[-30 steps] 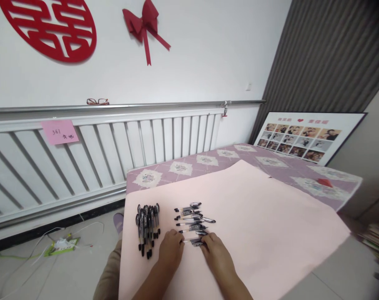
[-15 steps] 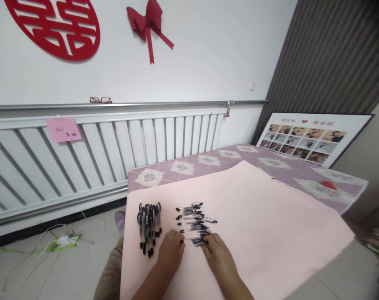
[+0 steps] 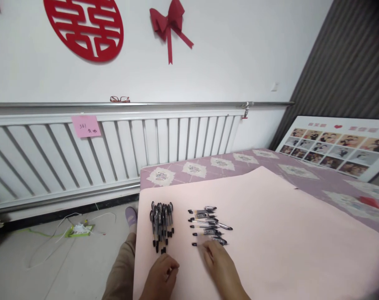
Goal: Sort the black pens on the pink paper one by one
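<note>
Two groups of black-capped pens lie on a pink sheet (image 3: 270,233). The left group is an overlapping upright bundle of pens (image 3: 161,223). To its right, several pens (image 3: 205,225) lie sideways in a rough column. My left hand (image 3: 162,275) is just below the bundle, its fingers curled in and nothing visible in them. At the near end of the column my right hand (image 3: 219,264) has its fingers closed over the nearest pen (image 3: 194,244). That pen's middle is hidden by the fingers, which are slightly blurred.
A purple patterned cloth (image 3: 205,160) lies under the sheet. Beyond it is a white radiator (image 3: 152,141) with a pink note (image 3: 86,126). A photo board (image 3: 333,141) leans at the right. A power strip (image 3: 80,230) with cables lies on the floor.
My left hand has drawn back from the column's nearest pen, toward me and below the bundle. My right hand has shifted left along that pen. The view has turned slightly left.
</note>
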{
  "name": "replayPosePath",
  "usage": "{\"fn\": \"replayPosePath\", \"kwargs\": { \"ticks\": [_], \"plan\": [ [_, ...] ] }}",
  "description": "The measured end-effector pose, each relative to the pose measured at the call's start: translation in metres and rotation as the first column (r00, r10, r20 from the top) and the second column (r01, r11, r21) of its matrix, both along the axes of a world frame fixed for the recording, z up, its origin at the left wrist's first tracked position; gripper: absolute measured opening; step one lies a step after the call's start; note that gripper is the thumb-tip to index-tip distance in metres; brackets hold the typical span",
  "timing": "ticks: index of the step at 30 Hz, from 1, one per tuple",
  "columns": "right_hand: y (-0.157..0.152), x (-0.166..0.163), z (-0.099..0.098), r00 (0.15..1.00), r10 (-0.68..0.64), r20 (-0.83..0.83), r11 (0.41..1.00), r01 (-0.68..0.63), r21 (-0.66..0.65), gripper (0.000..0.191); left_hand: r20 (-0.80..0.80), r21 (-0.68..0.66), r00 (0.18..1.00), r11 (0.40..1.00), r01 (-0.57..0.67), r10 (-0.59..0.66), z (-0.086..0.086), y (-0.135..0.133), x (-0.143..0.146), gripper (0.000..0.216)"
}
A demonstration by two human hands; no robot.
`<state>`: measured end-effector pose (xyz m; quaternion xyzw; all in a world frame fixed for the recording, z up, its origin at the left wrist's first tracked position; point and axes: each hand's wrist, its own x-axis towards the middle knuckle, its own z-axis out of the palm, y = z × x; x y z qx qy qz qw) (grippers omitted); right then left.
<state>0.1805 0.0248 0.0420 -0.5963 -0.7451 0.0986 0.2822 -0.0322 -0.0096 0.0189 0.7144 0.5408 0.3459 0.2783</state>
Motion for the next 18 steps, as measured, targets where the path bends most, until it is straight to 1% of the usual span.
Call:
{"fn": "replayPosePath", "kwargs": {
  "ticks": [3,5,7,10,12,14,18],
  "plan": [
    [0.004,-0.028,0.005,0.998,0.053,-0.041,0.996,-0.055,-0.067,0.015,0.098,0.015,0.994,0.999,-0.048,0.046,-0.008,-0.003,-0.008,0.014],
    [0.006,-0.048,0.006,0.996,0.062,-0.065,0.991,-0.069,-0.114,0.016,0.212,-0.008,0.972,0.994,-0.106,0.105,-0.017,-0.005,-0.01,0.013],
    [0.008,-0.068,0.005,0.995,0.071,-0.063,0.988,-0.079,-0.136,0.017,0.354,-0.032,0.915,0.981,-0.192,0.191,-0.026,-0.006,-0.011,0.015],
    [0.01,-0.095,0.003,0.995,0.089,-0.054,0.983,-0.097,-0.157,0.018,0.527,-0.102,0.798,0.954,-0.281,0.291,-0.035,-0.005,-0.012,0.023],
    [0.013,-0.11,0.002,0.995,0.094,-0.044,0.98,-0.1,-0.17,0.018,0.595,-0.189,0.724,0.937,-0.296,0.348,-0.036,-0.005,-0.013,0.027],
    [0.015,-0.122,0.0,0.995,0.092,-0.025,0.978,-0.095,-0.185,0.017,0.64,-0.257,0.667,0.924,-0.283,0.382,-0.035,-0.005,-0.015,0.031],
    [0.02,-0.137,-0.002,0.997,0.073,0.032,0.975,-0.064,-0.213,0.021,0.701,-0.307,0.595,0.92,-0.246,0.393,-0.03,-0.005,-0.016,0.034]
  ]
}}
